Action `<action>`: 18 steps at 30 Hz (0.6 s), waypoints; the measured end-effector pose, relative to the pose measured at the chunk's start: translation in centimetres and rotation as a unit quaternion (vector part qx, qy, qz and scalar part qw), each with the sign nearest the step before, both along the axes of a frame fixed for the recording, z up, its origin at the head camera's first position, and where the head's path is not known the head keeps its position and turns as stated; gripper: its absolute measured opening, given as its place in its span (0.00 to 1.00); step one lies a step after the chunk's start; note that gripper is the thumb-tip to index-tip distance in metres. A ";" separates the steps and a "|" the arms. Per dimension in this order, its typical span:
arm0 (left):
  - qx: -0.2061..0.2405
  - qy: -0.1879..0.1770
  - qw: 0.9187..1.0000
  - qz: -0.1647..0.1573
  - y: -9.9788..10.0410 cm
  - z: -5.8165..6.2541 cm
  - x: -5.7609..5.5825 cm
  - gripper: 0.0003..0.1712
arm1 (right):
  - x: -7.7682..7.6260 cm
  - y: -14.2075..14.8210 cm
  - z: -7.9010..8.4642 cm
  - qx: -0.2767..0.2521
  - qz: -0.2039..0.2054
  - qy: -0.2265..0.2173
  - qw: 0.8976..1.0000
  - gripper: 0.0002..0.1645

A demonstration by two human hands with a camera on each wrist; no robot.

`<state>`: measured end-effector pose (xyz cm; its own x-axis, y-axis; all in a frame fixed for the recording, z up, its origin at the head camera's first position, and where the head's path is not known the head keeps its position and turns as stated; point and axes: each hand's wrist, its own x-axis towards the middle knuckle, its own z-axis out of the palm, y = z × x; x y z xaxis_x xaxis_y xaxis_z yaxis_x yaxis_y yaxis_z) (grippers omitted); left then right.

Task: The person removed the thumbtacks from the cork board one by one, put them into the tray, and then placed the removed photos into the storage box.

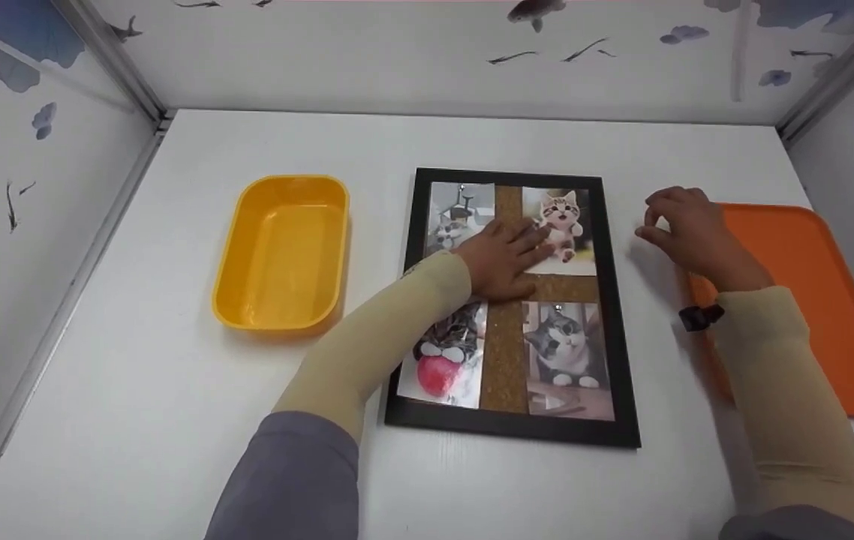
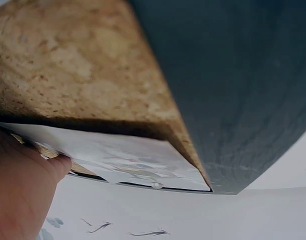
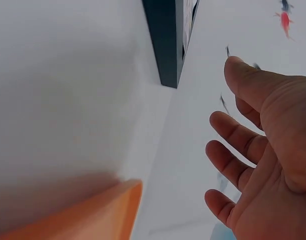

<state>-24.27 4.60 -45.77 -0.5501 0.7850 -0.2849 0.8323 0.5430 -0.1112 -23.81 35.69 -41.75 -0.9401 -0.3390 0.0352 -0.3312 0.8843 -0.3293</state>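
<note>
A black-framed corkboard (image 1: 509, 360) lies on the table with cat photos in its corners. My left hand (image 1: 506, 259) rests on the middle of it, fingers straight and reaching onto the upper right kitten photo (image 1: 560, 217). Under the left wrist, the lower left photo (image 1: 438, 375) with a pink ball is partly covered. The lower right photo (image 1: 566, 360) shows a grey and white cat. A small clear pin (image 2: 157, 185) sits at a photo's edge in the left wrist view. Between corkboard and orange tray, my right hand (image 1: 693, 229) hovers with loosely bent fingers, holding nothing.
To the left stands a yellow rectangular tub (image 1: 284, 255). An orange tray (image 1: 825, 300) lies at the right, partly beneath the right forearm. White panels with painted fish (image 1: 536, 11) enclose the table (image 1: 134, 405) at the back and sides.
</note>
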 end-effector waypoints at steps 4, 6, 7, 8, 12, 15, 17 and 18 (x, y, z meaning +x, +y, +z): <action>0.002 -0.007 1.000 0.006 0.0 0.0 0.0 0.41 | 0.9 1.5 -0.2 -0.009 -0.015 -0.012 1.000 0.08; 0.002 -0.005 1.000 0.006 -0.1 0.1 -0.1 0.41 | 1.3 2.3 -0.2 -0.013 -0.026 -0.017 0.999 0.08; 0.002 -0.003 1.000 0.005 -0.1 0.1 -0.1 0.41 | 1.5 2.7 -0.2 -0.013 -0.030 -0.017 0.999 0.08; 0.001 0.000 1.000 0.004 -0.1 0.0 -0.1 0.42 | 1.8 3.1 -0.2 -0.015 -0.033 -0.018 0.999 0.08; -0.003 0.004 1.000 0.000 0.0 -0.3 -0.3 0.42 | 2.6 4.8 -0.5 -0.009 -0.038 -0.017 0.999 0.08; -0.005 -0.002 1.000 -0.001 0.1 -0.5 -0.4 0.42 | 3.3 6.0 -0.8 -0.009 -0.044 -0.015 0.999 0.07; -0.006 -0.005 1.000 -0.001 0.1 -0.6 -0.4 0.42 | 3.7 6.7 -0.9 -0.014 -0.049 -0.013 0.999 0.08; -0.007 -0.004 1.000 -0.001 0.1 -0.5 -0.4 0.42 | 3.8 7.1 -1.0 -0.018 -0.052 -0.014 0.998 0.08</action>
<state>-24.65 4.70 -46.30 -0.5467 0.7815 -0.3007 0.8340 0.5403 -0.1121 -19.98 42.77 -42.76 -0.9712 -0.2377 0.0187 -0.2276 0.9006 -0.3703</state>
